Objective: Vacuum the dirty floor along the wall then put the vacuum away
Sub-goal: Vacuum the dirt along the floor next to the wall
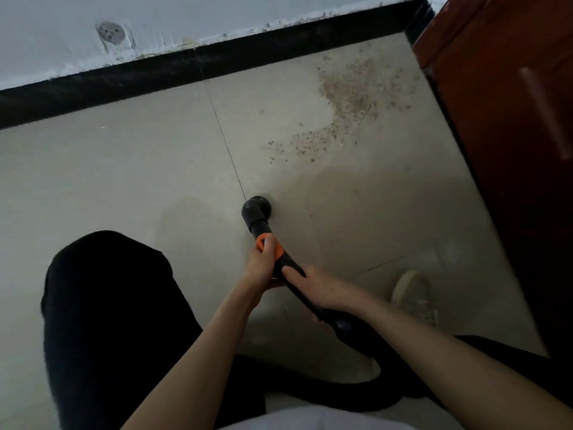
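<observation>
- While both hands hold the wand, the nozzle (256, 208) sits on the floor (124, 169) just right of a tile seam, well short of the dirt (350, 97).
- Wand (288, 268): black with an orange collar, running back from the nozzle to a hose (366, 389) that curves under the arms.
- Left hand (262, 265): fingers curled round the orange collar, thumb laid along it.
- Right hand (322, 290): wrapped round the wand further back, index finger lying along the tube.
- Dirt: a grainy brown patch near the far right corner of the floor, between the black skirting (186, 69) and a red-brown cabinet (502, 103), with a thinner trail reaching toward the nozzle.
- Step, as judged: vacuuming under way; patch largely uncollected.
- Next move calls for pushing the nozzle forward and right into the trail, then along the skirting, keeping it flat on the floor.
- Periphery: dark-trousered knee (105, 305) at left, pale shoe (415, 293) at right.
</observation>
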A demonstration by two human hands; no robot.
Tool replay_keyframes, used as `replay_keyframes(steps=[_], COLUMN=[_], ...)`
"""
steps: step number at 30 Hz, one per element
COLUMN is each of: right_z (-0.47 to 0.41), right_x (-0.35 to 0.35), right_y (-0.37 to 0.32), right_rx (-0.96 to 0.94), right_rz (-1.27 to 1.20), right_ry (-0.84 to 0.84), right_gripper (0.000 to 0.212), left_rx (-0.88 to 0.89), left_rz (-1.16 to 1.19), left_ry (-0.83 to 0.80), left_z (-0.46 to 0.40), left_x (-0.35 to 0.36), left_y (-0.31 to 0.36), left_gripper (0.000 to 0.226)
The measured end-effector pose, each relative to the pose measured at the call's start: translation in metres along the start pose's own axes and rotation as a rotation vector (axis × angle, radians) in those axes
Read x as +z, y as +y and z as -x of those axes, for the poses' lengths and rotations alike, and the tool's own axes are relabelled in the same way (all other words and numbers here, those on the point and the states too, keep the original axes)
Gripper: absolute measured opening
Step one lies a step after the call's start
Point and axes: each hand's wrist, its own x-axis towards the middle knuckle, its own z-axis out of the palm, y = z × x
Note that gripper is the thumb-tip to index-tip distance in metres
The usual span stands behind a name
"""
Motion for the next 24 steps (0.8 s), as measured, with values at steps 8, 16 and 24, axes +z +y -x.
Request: replay_keyframes(steps=[8,16,24], right_z=[0.017,0.039,0.017], right_x=[0.012,0.023,0.003], right_y=[0.018,0.047,0.031], right_rx=[0.102,0.167,0.110], right_rz=[-0.071,-0.184,-0.120], right_ry=[0.052,0.265,0.336], right_gripper=[0.043,0.035,0.040], left_rx=[-0.102,-0.082,-0.039], left_rz=[-0.002,-0.195,-0.213], left_ry=[-0.075,-0.229,-0.223], left_z=[0.000,0.000,-0.021], left_x=[0.007,0.042,0.037], left_y=[-0.026,-0.033,-0.002], left_gripper=[0.049,0.053,0.055])
